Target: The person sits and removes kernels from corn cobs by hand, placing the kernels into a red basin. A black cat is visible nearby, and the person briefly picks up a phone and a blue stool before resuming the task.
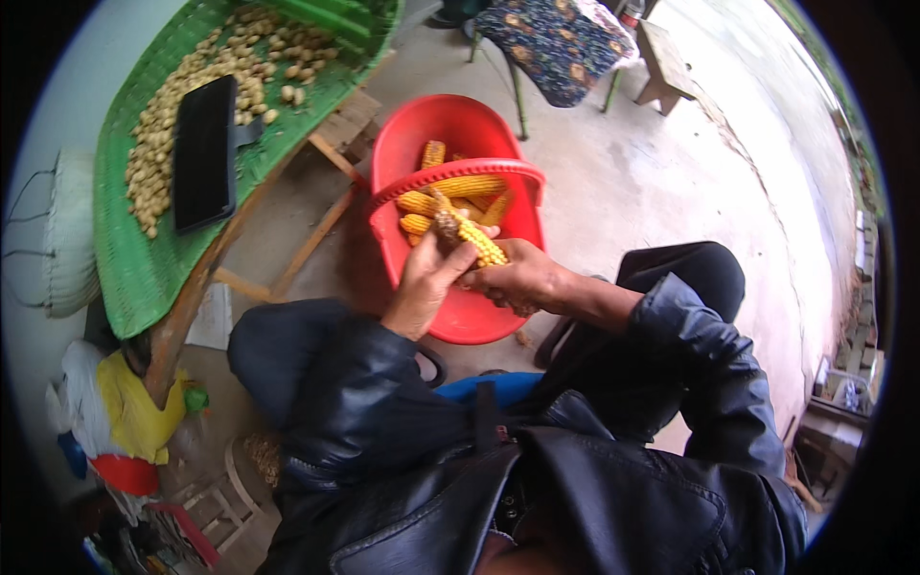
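Note:
My left hand [424,277] is wrapped around the upper end of a yellow corn cob [480,241], its thumb lying along the side. The far end of that cob shows a brown, bare-looking patch. My right hand [528,272] closes over the cob's lower end, hiding that part; something brown shows beneath its fingers, too unclear to name. Both hands are over a red plastic basket [474,327] with an arched handle. More corn cobs [471,187] lie inside it, partly covered by my hands and the handle.
At left, a green woven tray [118,287] on a wooden frame holds a heap of small tan nuts or pods [154,169] and a black smartphone [205,154]. A cloth-covered stool [553,47] and a wooden bench [661,61] stand beyond. Plastic bags [136,402] lie lower left.

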Demonstrator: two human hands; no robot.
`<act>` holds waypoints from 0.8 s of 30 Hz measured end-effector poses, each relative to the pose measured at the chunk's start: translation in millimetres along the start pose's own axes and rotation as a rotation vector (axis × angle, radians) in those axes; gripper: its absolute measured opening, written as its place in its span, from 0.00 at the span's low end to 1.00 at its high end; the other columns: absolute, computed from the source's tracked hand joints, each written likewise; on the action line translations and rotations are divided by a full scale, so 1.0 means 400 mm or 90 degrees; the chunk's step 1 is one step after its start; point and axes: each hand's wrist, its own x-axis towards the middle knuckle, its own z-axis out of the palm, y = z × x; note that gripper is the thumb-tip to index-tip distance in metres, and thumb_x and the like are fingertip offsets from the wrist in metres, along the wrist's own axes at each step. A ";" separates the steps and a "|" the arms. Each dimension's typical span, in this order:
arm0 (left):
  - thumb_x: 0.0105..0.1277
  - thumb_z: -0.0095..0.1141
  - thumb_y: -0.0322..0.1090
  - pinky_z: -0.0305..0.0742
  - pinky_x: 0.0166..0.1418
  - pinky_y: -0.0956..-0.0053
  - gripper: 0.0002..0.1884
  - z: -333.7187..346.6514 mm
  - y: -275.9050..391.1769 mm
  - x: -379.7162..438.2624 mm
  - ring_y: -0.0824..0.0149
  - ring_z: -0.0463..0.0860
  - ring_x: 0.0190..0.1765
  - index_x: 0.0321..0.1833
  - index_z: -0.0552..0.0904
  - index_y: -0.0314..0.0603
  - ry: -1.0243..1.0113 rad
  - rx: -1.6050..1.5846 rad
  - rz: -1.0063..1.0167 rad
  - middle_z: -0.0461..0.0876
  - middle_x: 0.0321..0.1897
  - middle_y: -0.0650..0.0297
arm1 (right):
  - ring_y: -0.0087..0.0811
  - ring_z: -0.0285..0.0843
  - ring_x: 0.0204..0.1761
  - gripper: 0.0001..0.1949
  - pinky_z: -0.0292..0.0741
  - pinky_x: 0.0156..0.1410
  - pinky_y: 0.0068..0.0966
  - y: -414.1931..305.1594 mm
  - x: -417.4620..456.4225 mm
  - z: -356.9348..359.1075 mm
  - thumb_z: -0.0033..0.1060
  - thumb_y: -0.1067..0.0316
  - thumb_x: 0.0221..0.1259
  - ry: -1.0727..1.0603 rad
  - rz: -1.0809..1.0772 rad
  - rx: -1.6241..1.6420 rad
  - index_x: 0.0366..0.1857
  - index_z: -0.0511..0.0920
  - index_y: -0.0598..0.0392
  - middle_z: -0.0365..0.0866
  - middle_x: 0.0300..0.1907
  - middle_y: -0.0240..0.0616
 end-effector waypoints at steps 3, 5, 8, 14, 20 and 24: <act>0.73 0.60 0.35 0.73 0.67 0.67 0.30 -0.001 -0.014 0.001 0.61 0.79 0.62 0.70 0.60 0.33 0.020 0.003 0.022 0.78 0.59 0.52 | 0.21 0.66 0.14 0.16 0.63 0.18 0.20 -0.012 -0.021 0.000 0.70 0.53 0.59 -0.035 -0.004 -0.013 0.33 0.75 0.54 0.72 0.19 0.29; 0.72 0.61 0.33 0.75 0.65 0.69 0.27 -0.016 -0.028 0.011 0.63 0.80 0.60 0.67 0.63 0.34 -0.001 -0.014 0.023 0.78 0.58 0.53 | 0.21 0.69 0.18 0.17 0.66 0.21 0.20 0.012 -0.010 -0.006 0.67 0.51 0.62 -0.068 -0.058 0.004 0.38 0.76 0.55 0.74 0.23 0.29; 0.72 0.61 0.34 0.77 0.62 0.71 0.25 -0.030 -0.022 0.005 0.65 0.80 0.58 0.66 0.66 0.34 -0.002 -0.019 -0.003 0.79 0.58 0.54 | 0.20 0.72 0.24 0.19 0.67 0.24 0.18 0.007 -0.017 0.021 0.62 0.50 0.67 -0.036 -0.108 0.058 0.42 0.77 0.57 0.75 0.28 0.30; 0.73 0.59 0.34 0.71 0.69 0.69 0.26 -0.059 -0.057 0.016 0.65 0.78 0.62 0.68 0.64 0.32 -0.042 0.081 0.058 0.78 0.59 0.55 | 0.19 0.68 0.22 0.15 0.63 0.24 0.17 0.015 -0.009 0.014 0.60 0.54 0.65 -0.044 -0.115 0.058 0.38 0.75 0.56 0.73 0.26 0.29; 0.73 0.58 0.32 0.70 0.71 0.70 0.25 -0.059 -0.046 0.009 0.65 0.76 0.64 0.68 0.64 0.32 -0.039 0.024 0.034 0.75 0.60 0.57 | 0.21 0.67 0.20 0.14 0.64 0.24 0.18 0.003 -0.007 0.019 0.61 0.55 0.64 -0.005 -0.078 0.026 0.36 0.74 0.55 0.72 0.23 0.29; 0.71 0.62 0.36 0.71 0.69 0.70 0.26 -0.040 -0.028 0.004 0.67 0.76 0.62 0.66 0.66 0.33 -0.028 0.056 0.047 0.76 0.57 0.58 | 0.21 0.66 0.19 0.11 0.62 0.22 0.18 -0.006 -0.008 0.026 0.60 0.58 0.62 0.012 -0.093 0.000 0.34 0.74 0.54 0.72 0.23 0.29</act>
